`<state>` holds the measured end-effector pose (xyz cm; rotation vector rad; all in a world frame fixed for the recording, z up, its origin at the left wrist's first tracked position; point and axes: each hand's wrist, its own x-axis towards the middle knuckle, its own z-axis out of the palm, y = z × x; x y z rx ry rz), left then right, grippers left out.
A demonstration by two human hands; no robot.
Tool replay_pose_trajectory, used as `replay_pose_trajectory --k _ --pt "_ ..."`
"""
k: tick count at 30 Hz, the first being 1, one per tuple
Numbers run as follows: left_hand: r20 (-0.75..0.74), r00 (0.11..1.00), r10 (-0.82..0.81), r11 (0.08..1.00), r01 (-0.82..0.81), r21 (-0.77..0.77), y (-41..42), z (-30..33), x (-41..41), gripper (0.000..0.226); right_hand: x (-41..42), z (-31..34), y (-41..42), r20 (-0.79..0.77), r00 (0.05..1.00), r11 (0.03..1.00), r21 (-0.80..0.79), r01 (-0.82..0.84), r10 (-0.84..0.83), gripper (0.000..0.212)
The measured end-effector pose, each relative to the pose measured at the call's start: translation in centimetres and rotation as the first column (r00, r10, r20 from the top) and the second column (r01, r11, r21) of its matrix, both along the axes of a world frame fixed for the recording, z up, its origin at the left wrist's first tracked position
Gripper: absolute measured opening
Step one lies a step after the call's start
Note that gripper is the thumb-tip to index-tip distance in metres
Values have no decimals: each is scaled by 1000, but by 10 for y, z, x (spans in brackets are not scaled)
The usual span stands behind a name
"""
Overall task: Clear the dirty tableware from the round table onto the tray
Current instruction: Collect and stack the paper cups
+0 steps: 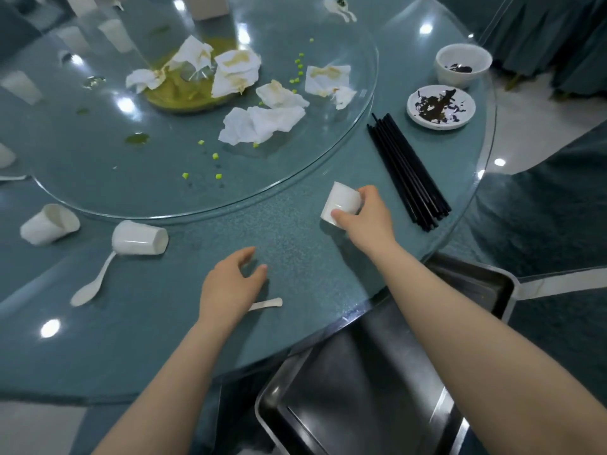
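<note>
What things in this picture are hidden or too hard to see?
- Head view: the left hand covers most of the small white spoon; only its handle shows.
- The tray is cut by the bottom edge and partly hidden by the right arm.
- The right hand hides the far side of the white cup; its inside cannot be seen.

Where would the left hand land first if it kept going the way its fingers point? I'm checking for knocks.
Probably nothing close: the left hand points up-right over bare tabletop toward the white cup the right hand grips; depth is unclear.
</note>
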<state>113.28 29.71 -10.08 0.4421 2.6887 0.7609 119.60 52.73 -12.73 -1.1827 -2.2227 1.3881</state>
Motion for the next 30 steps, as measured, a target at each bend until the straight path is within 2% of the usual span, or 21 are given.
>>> replay_pose_trajectory --k 3,8,12,14,18,20,24,30 --pt "48 997 54 981 -62 182 -31 7 20 45 13 9 -37 -97 995 990 -137 -14 1 42" --pt "157 986 58 908 -118 402 -90 25 42 57 33 39 -128 -269 954 934 -289 -211 132 25" --pt "201 979 37 859 -134 494 -151 47 51 68 44 69 -204 -275 906 861 -312 -401 322 15" --pt "213 977 11 852 -121 509 -185 59 59 70 49 82 -242 -293 870 820 -312 -480 397 18" --pt "182 983 31 816 -130 564 -250 79 77 55 53 103 -316 -318 791 741 -289 -606 522 22" --pt "156 981 113 801 -183 569 -279 87 82 49 53 111 -350 -337 785 736 -291 -612 520 22" --pt "129 973 192 785 -232 575 -328 98 83 49 49 119 -393 -379 812 742 -353 -571 444 34" --pt "138 958 253 750 -284 598 -361 98 62 50 30 118 -401 -374 840 773 -362 -522 392 27"
